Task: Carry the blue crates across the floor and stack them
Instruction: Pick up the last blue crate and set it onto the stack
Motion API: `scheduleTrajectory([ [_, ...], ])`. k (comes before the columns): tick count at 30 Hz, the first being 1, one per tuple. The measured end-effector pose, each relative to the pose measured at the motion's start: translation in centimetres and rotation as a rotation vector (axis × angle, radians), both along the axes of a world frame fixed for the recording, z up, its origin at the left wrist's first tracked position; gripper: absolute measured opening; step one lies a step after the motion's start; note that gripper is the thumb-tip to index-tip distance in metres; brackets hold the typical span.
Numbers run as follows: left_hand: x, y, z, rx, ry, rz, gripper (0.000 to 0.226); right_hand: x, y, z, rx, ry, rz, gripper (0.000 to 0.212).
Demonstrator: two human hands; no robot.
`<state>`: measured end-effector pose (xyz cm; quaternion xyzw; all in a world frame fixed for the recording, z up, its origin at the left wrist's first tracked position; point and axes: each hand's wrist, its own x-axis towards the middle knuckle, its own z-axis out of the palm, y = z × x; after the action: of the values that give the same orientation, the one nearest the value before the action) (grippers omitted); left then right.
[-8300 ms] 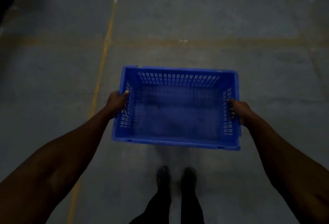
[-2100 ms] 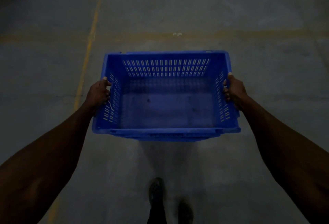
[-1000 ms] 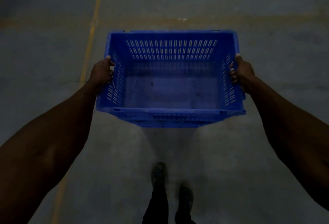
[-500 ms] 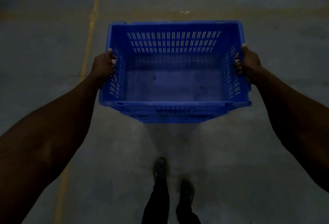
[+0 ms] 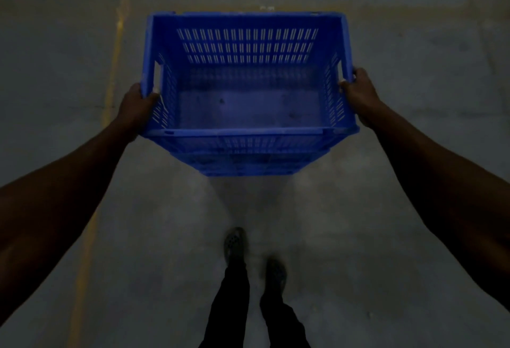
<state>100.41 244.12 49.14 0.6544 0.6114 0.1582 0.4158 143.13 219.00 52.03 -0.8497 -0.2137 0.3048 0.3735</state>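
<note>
**Crate in the air, stack out of sight**

We hold the crate (image 5: 248, 104) out in front of us, clear of the floor (image 5: 400, 209); it sits level between our two hands, open side up, with nothing in it but a few dark specks on its base. Our left hand (image 5: 138, 110) grips the left rim, fingers curled over the edge toward the near corner; our right hand (image 5: 358, 93) grips the right rim the same way, just below the handle slot. Both arms reach well forward; our feet (image 5: 234, 245) are below and behind the crate, one ahead of the other, so we judge ourselves mid-walk. A yellow line (image 5: 116, 57) runs along the floor beyond our left hand.

No other crate shows, so we take the carry as under way and the stacking as not yet begun.

What could go wrong, as we judge it: both grips are on the rim and not through the handle slots, so a jolt could let the edge slide out of our fingers; the grips sit toward the near end, so the far end may dip and twist the crate loose; the light is poor and the crate hides the floor straight ahead, so we could trip on something unseen; set down crooked, it may fail to nest on the stack.
</note>
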Motion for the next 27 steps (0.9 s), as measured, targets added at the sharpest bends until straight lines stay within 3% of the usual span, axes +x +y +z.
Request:
scheduleTrajectory([
  [4, -0.2, -0.6, 0.0, -0.027, -0.02, 0.005, 0.043, -1.2, -1.8, -0.5, -0.047, -0.129, 0.104, 0.056],
  [8, 0.5, -0.2, -0.1, 0.073, 0.059, -0.014, 0.039, -1.4, -2.6, -1.5, -0.061, -0.172, 0.111, 0.066],
  [20, -0.5, -0.7, 0.1, 0.064, 0.068, -0.008, 0.04, -2.6, -2.6, -1.4, -0.066, -0.256, 0.073, 0.06],
  [27, -1.1, -2.5, -0.1, 0.067, -0.012, 0.076, 0.044, -3.3, -3.2, 0.2, -0.092, -0.197, 0.089, 0.059],
])
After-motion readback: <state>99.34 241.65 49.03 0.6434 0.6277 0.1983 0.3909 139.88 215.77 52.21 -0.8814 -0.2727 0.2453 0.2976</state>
